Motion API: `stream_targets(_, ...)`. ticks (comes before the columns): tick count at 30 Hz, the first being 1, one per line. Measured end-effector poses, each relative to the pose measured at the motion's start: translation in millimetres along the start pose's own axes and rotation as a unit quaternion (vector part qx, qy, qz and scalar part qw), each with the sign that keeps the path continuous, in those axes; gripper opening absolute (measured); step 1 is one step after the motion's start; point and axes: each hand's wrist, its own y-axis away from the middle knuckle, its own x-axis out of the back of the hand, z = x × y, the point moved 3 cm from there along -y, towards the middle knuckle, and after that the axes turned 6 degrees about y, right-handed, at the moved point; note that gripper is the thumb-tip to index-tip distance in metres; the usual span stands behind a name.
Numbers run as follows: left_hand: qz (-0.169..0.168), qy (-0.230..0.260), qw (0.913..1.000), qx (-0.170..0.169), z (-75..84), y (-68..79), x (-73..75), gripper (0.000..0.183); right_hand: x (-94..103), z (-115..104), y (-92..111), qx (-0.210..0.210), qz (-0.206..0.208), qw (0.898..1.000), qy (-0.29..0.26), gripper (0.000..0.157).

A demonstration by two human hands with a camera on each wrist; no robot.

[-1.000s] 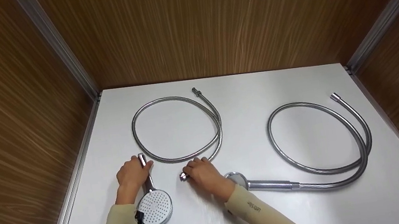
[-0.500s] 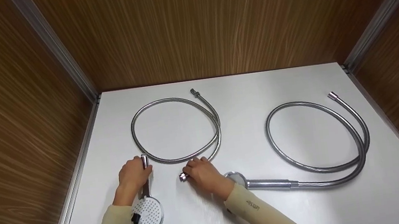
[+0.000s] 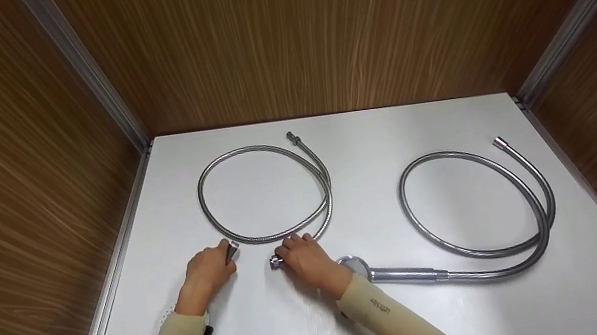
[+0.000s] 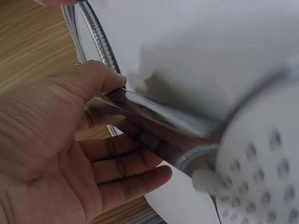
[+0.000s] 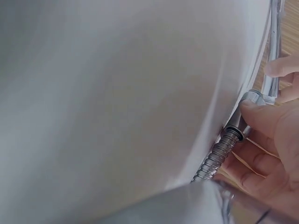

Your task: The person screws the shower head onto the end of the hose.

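My left hand (image 3: 209, 272) grips the end of a chrome handle belonging to a shower head (image 4: 159, 122), thumb and index finger pinching it in the left wrist view. Its white spray face (image 4: 268, 170) with grey nozzles is mostly hidden behind the left forearm in the head view. To the right, my right hand (image 3: 306, 261) pinches the metal end fitting (image 5: 240, 114) of a coiled steel shower hose (image 3: 247, 150). The threaded handle end (image 3: 233, 247) and the hose fitting face each other, a short gap apart.
A second chrome shower head (image 3: 405, 275), joined to its own looped hose (image 3: 494, 252), lies on the right of the white table (image 3: 372, 198). Its round head is partly behind my right forearm. Wood-grain panels (image 3: 282, 43) enclose the back and sides.
My left hand has turned the handle end toward the right and brought it nearer the hose fitting. The spray face has swung left under the forearm. My right hand has stayed in place.
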Motion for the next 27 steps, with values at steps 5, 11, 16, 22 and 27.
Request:
stream_targets(5,0.007,0.000,0.9998,-0.017,3.3,4.7,-0.1,0.012,-0.5,2.0,0.2,-0.003,0.017,1.000,-0.008,0.017)
stream_targets(11,0.016,0.013,0.9992,-0.034,6.4,7.2,-0.1,0.011,0.4,5.3,-1.0,0.000,0.040,0.997,-0.066,0.017)
stream_targets(16,0.013,0.003,0.9987,-0.050,7.3,9.4,-2.0,0.024,3.0,5.6,-4.2,0.009,0.047,0.996,-0.071,0.020)
stream_targets(22,0.004,-0.001,0.9984,-0.056,11.0,11.4,-5.8,0.034,7.6,7.9,-4.7,0.001,0.050,0.997,-0.065,0.022)
stream_targets(27,0.017,-0.004,0.9978,-0.065,14.4,13.9,-6.7,0.039,10.6,9.2,-5.7,-0.003,0.056,0.996,-0.072,0.023)
